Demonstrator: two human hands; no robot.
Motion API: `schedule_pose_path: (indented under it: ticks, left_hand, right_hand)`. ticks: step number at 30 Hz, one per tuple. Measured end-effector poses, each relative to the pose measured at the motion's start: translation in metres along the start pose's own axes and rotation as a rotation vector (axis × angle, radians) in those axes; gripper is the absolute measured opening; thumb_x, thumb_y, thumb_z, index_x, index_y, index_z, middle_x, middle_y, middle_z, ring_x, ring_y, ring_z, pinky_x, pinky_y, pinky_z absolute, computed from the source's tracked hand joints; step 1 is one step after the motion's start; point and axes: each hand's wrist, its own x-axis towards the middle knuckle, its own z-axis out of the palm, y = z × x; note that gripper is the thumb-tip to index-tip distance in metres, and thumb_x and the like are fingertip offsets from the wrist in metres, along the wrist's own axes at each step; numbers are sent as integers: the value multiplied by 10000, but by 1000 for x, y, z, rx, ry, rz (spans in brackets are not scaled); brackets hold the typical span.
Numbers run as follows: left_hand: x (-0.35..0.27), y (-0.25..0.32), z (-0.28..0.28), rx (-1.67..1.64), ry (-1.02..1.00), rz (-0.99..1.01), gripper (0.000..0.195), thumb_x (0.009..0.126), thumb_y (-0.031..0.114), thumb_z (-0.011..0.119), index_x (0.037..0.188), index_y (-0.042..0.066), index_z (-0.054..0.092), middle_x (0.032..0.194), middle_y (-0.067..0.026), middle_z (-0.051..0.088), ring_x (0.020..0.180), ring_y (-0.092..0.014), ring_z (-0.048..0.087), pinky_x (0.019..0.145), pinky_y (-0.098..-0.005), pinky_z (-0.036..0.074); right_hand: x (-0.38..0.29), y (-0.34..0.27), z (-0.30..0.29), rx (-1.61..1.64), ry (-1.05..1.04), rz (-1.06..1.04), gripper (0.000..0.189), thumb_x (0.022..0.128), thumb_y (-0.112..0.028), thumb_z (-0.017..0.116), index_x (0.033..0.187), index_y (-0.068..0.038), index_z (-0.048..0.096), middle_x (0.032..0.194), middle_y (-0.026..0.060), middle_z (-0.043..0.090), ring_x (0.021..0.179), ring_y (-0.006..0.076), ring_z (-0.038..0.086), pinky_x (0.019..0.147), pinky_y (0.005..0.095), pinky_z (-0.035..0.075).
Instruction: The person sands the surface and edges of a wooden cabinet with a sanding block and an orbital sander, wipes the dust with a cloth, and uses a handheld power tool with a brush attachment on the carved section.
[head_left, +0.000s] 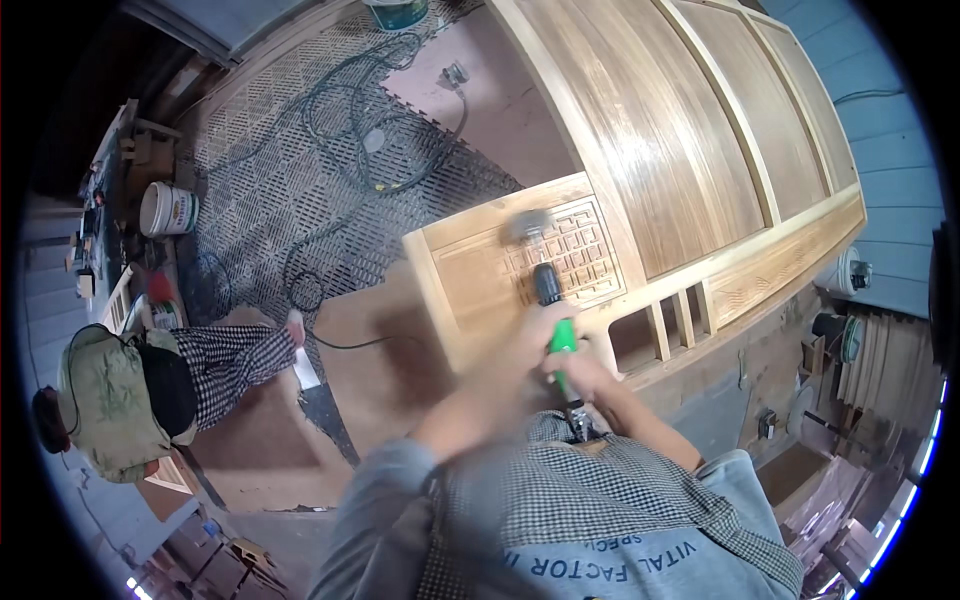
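My left hand (551, 324) wraps the front of a green and black straight grinder (562, 337), just behind its black collar. Lower down, my right hand (581, 367) grips the body of the same tool. At its far end a grey sanding wheel (531, 225) is blurred. It lies over the carved lattice pattern (581, 247) of a wooden end panel (465, 277); whether it touches the wood I cannot tell. This panel joins a large wooden furniture frame (600, 150) with smooth, glossy boards.
A person (112, 397) in a checkered apron is at the left. Coiled hoses (360, 150) cross the slatted floor mat (247, 187), and another tool (454, 73) lies beyond the panel. White buckets (169, 210) stand left. Wooden slats (681, 322) line the frame's near side.
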Motion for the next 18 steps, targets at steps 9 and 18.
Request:
schedule_pose_path:
  ticks: [9,18]
  left_hand:
    - [-7,-15,-10,-64,70,43,157,683,183,632,731,46,573,611,-46,515,542,-173,514,512,-287,413]
    - [16,-10,12,209,57,23,165,749,229,585,728,68,556,617,-43,527,535,-158,539,502,-286,453]
  right_hand:
    - [-12,-6,-1,-183,-102,-203,107,636,-109,592,663,-14,551,553,49,525,452,131,488,404,252,374]
    - [-7,-2,-12,60,9,-91,84,633,-89,594,671,-35,542,560,47,523,449,139,497,403,259,388]
